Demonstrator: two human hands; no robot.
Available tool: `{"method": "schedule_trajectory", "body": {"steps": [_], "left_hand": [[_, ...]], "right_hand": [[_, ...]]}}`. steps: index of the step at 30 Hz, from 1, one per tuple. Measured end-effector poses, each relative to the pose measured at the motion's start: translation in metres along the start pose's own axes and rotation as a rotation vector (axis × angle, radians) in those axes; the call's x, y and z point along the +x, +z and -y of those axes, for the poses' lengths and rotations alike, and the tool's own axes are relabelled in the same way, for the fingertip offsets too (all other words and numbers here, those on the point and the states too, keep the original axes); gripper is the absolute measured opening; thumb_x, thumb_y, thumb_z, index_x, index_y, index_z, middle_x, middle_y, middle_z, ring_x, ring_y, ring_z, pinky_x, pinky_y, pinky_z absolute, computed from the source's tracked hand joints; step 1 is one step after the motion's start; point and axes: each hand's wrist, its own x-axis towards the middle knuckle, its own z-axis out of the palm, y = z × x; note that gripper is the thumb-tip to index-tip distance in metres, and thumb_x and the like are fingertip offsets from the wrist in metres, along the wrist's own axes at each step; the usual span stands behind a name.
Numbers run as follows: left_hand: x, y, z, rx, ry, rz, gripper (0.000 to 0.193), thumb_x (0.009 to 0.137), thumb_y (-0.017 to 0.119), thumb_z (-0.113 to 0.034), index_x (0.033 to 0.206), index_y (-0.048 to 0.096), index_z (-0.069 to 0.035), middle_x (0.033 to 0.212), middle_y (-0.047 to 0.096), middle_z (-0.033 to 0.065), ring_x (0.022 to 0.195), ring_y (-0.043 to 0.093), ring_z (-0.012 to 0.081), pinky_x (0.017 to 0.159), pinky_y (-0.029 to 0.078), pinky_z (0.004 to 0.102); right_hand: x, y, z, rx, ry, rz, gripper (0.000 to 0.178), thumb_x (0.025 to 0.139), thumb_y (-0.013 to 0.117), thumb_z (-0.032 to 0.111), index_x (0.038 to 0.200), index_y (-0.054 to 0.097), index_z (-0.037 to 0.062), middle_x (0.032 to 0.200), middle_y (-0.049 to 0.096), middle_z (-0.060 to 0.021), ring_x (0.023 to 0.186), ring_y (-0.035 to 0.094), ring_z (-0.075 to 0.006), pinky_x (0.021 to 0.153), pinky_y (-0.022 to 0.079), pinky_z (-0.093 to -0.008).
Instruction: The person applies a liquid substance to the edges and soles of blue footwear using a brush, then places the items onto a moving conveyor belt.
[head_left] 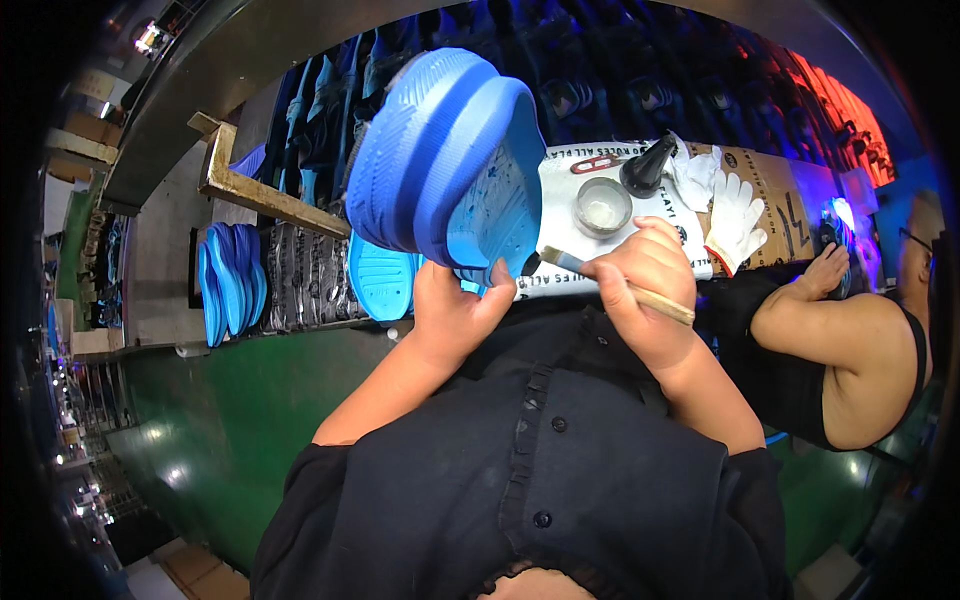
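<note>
My left hand [452,309] grips the near end of a chunky blue shoe sole [420,160], thumb on its rim. The sole is tilted up, so its ridged side and light blue inner face both show. In my right hand [648,287] is a flat brush [655,302] with a wooden handle. Its dark tip is close to the sole's near edge; whether they touch I cannot tell. Just beyond the right hand stands a small round bowl [603,207] with whitish contents. Another light blue sole [382,283] lies beside my left hand, partly hidden by the raised one.
Behind the bowl are a black cone-shaped bottle [650,166] and a small red tool [596,164]. White gloves [735,222] rest on cardboard [785,205]. Several blue soles [232,282] stand at left, near a wooden frame [275,200]. A co-worker's arm [835,320] is close on the right.
</note>
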Motion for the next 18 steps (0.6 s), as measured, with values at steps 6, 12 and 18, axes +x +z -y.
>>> {"method": "schedule_trajectory", "body": {"steps": [6,12,18], "left_hand": [[-0.004,-0.001,0.001,0.051,-0.039,0.028,0.037,0.066,0.066,0.000,0.101,0.052,0.001,0.080,0.061,0.0143,0.067,0.062,0.0268,0.062,0.048,0.0324],[-0.003,0.003,0.004,0.007,0.067,-0.044,0.040,0.066,0.066,0.000,0.104,0.052,0.002,0.082,0.062,0.0153,0.069,0.062,0.0290,0.062,0.048,0.0329],[0.003,0.004,-0.005,-0.022,0.069,-0.039,0.037,0.066,0.067,0.000,0.102,0.058,0.002,0.090,0.063,0.0158,0.080,0.063,0.0324,0.071,0.048,0.0360]], "right_hand": [[0.002,0.002,0.007,0.075,-0.011,0.060,0.013,0.076,0.065,0.016,0.066,0.064,0.0080,0.058,0.054,-0.0017,0.059,0.051,-0.0205,0.078,0.039,-0.0367],[-0.003,-0.002,0.003,0.046,0.045,0.064,0.013,0.075,0.065,0.016,0.065,0.064,0.0085,0.059,0.055,-0.0015,0.060,0.051,-0.0196,0.080,0.039,-0.0366],[-0.004,0.004,0.010,0.056,0.008,0.096,0.009,0.073,0.067,0.013,0.066,0.063,0.0089,0.058,0.055,-0.0014,0.057,0.051,-0.0200,0.079,0.039,-0.0372]]}}
